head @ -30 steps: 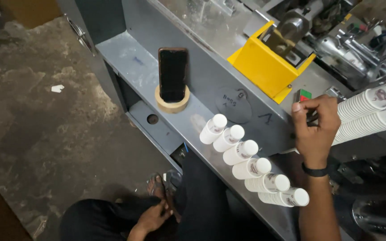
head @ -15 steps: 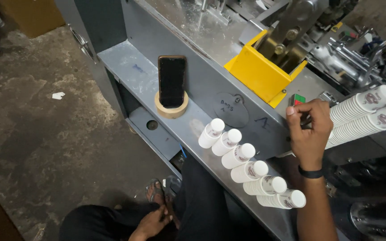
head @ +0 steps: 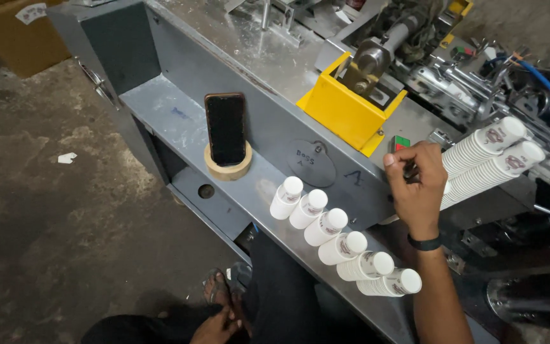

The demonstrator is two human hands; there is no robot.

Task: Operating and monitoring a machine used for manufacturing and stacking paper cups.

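The grey sheet-metal machine housing (head: 268,127) runs diagonally from upper left to lower right, with a flat grey shelf (head: 160,114) along its front. On top sits a yellow box-shaped metal guard (head: 345,111) around a roller.

Two long nested stacks of white paper cups (head: 479,162) lie on their sides at the right, their long axis running from lower left to upper right, with the printed cup bottoms pointing up and right. The lower-left ends of these stacks are hidden behind the right hand (head: 415,191).

On the shelf, six shorter stacks of white paper cups (head: 345,245) lie in a slanting row, side by side and close together, each with its round end pointing up and right toward the housing wall.

A black phone (head: 225,129) stands upright in a tan roll of tape (head: 228,167), leaning back against the wall.

The right hand, a black band (head: 424,243) on its wrist, is raised against the housing just beside the long cup stacks and a small red-and-green switch (head: 401,143). Its fingers are curled inward; whether they pinch anything cannot be made out.

The left hand (head: 218,325) rests low at the bottom edge, partly cut off, fingers loosely bent near a sandalled foot (head: 216,288); it appears to grip nothing.
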